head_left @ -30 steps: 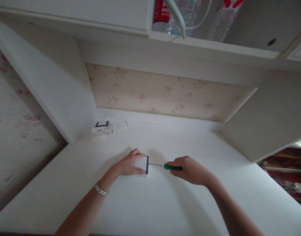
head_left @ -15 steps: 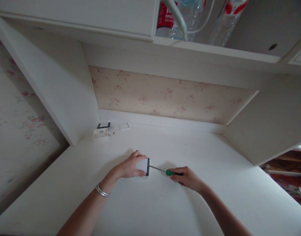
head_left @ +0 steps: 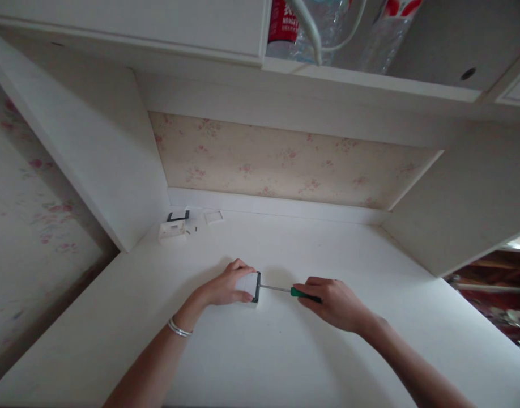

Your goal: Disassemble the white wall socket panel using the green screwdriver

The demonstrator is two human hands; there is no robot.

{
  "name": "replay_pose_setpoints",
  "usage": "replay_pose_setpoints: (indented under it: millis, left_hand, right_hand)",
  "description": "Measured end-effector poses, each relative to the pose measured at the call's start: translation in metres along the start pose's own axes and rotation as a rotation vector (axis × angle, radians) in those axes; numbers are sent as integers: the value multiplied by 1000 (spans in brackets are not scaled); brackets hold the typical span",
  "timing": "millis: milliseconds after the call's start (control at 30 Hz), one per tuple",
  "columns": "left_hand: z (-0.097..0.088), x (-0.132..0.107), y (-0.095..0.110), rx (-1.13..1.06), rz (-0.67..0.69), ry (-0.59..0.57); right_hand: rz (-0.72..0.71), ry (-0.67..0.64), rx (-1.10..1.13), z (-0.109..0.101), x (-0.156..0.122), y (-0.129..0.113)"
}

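My left hand [head_left: 224, 286] grips a small white square switch plate [head_left: 247, 285] with a dark edge, holding it on its side on the white desk [head_left: 260, 351]. My right hand [head_left: 334, 303] is closed round the green handle of a screwdriver [head_left: 300, 293]. Its thin metal shaft runs left and its tip meets the plate's dark right edge. A silver bracelet circles my left wrist.
In the back left corner of the desk lie a white box part [head_left: 172, 230], a dark frame [head_left: 177, 216], a white frame [head_left: 213, 216] and small screws. Plastic bottles [head_left: 328, 22] stand on the shelf above. Cabinet walls close in left and right.
My hands and the plate have stayed in nearly the same spot; the screwdriver has tilted slightly and levelled again against the plate's edge. The view shifted a little.
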State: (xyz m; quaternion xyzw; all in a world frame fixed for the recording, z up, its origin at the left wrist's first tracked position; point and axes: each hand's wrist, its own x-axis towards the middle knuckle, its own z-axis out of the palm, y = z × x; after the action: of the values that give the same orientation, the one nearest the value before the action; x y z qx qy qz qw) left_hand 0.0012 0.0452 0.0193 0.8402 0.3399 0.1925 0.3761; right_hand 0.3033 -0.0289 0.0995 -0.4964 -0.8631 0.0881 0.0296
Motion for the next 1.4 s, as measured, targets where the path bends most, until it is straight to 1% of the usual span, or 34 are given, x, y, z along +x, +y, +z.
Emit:
replay_pose_setpoints:
  millis: [133, 233, 300, 400, 533, 700, 867, 967, 1100, 1233, 1400]
  left_hand:
    - [1, 0, 0, -10, -1, -8]
    - [1, 1, 2, -12, 2, -17]
    - [1, 1, 3, -4, 7, -26]
    - [0, 1, 4, 11, 8, -29]
    - [0, 1, 1, 14, 17, -22]
    - [1, 1, -2, 9, 10, -23]
    - [2, 1, -3, -12, 11, -19]
    - [2, 1, -4, -25, 7, -13]
    - [3, 1, -4, -42, 1, -19]
    - [2, 0, -2, -42, -1, -22]
    - [2, 0, 1, -21, -8, -35]
  right_hand:
    - [-40, -52, -272, -26, 4, -30]
    - [-147, -82, -395, -40, 15, -50]
    - [-218, -112, -441, -48, 25, -58]
    - [-269, -159, -479, -56, 39, -62]
    - [-216, -187, -464, -60, 48, -50]
    - [-130, -171, -287, -50, 45, -27]
    - [-81, -189, -53, -31, 38, -8]
    - [-47, -167, 100, -19, 31, -1]
    - [13, -112, 256, -3, 19, 5]
    - [94, -105, 394, 11, 12, 7]
    - [151, -104, 463, 14, 10, 3]
